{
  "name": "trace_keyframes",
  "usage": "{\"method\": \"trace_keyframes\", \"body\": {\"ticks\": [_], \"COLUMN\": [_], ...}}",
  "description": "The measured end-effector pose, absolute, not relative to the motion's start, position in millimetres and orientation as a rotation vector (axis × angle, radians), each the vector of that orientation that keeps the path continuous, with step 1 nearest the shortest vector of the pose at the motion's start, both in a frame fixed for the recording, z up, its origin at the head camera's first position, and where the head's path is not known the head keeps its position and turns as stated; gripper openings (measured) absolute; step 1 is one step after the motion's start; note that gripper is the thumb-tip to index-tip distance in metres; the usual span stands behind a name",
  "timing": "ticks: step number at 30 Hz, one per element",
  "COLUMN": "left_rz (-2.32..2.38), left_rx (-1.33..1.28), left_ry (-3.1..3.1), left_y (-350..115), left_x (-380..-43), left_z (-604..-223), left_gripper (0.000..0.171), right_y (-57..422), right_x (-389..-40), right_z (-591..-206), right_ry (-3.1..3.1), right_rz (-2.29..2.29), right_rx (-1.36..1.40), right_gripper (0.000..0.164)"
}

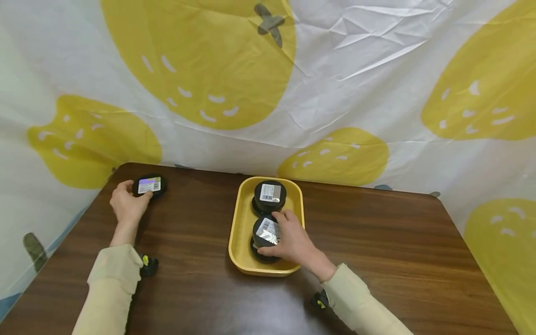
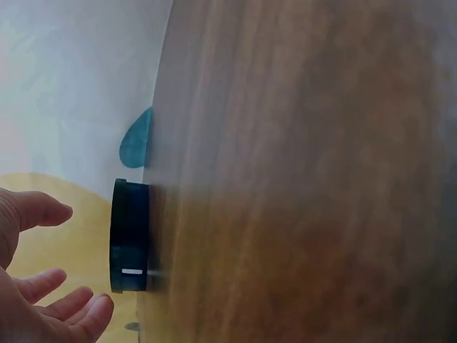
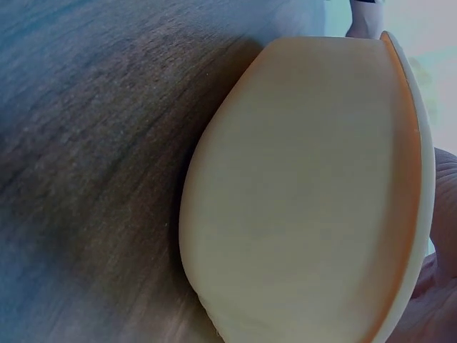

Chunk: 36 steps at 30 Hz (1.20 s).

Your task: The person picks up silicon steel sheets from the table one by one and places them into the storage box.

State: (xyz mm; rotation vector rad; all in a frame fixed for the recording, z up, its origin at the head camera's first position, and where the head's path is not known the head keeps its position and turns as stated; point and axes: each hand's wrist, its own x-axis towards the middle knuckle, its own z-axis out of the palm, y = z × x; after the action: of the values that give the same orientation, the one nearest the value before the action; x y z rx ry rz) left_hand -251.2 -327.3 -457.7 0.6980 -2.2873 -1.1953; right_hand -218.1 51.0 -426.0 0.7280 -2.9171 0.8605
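Note:
At the table's far left corner, my left hand (image 1: 130, 202) is at a flat black round container (image 1: 149, 185) with a silver-white label on top. In the left wrist view the thumb and fingers (image 2: 91, 319) are spread just above that container (image 2: 128, 236), with a gap between. My right hand (image 1: 293, 237) reaches into a yellow tray (image 1: 234, 251). Its thumb and fingers grip the sides of a labelled black round container (image 1: 266, 231), the top one of a near stack. In the right wrist view the wall of the tray (image 3: 300, 193) hides what this hand holds.
Behind it in the tray stands another stack, topped by a labelled black round container (image 1: 270, 193). The tray sits on a dark wood table (image 1: 377, 242). A lemon-patterned cloth (image 1: 335, 93) hangs along the back edge. Small black devices with yellow marks (image 1: 148, 266) are at both wrists.

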Motion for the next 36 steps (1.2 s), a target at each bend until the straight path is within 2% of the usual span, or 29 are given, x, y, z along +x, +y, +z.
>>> {"method": "trace_keyframes", "body": {"ticks": [10, 25, 36], "left_rz": [-1.196, -1.185, -1.053], "left_rx": [0.72, 0.803, 0.731], "left_ry": [-2.301, -2.451, -2.635], "left_y": [-327.2, -328.3, -329.6], "left_x": [-253.6, -262.8, -270.5], "left_z": [-459.6, -459.2, -463.9], "left_gripper": [0.056, 0.073, 0.078], "right_y": [54.8, 62.2, 63.8], "right_x": [-216.1, -215.0, -214.2], "right_z": [-424.6, -424.5, -424.6], "right_ry": [-2.927, -2.918, -2.901], "right_rz": [0.864, 0.853, 0.855], "right_rx": [0.747, 0.728, 0.74], "right_gripper": [0.086, 0.086, 0.085]}}
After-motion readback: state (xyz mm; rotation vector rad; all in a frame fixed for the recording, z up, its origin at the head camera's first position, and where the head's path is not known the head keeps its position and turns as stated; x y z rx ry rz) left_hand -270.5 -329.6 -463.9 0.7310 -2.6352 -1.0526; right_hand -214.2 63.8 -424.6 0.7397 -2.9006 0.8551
